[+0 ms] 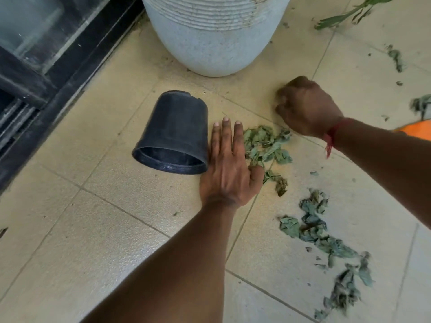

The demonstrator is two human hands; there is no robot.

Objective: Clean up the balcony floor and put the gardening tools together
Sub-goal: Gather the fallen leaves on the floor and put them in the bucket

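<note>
1. The right hand (307,106) is blurred and clenched; what it holds cannot be told.
2. A ribbed grey planter (210,43) is cut off above.
3. The left hand (229,176) lies flat between a tipped black pot (177,129) and crumpled dry leaves (268,145) on speckled tiles (93,229).

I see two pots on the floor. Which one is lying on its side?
The small black plastic pot, lying beside the left hand with its open mouth toward the camera. The big pale planter behind it stands upright.
</note>
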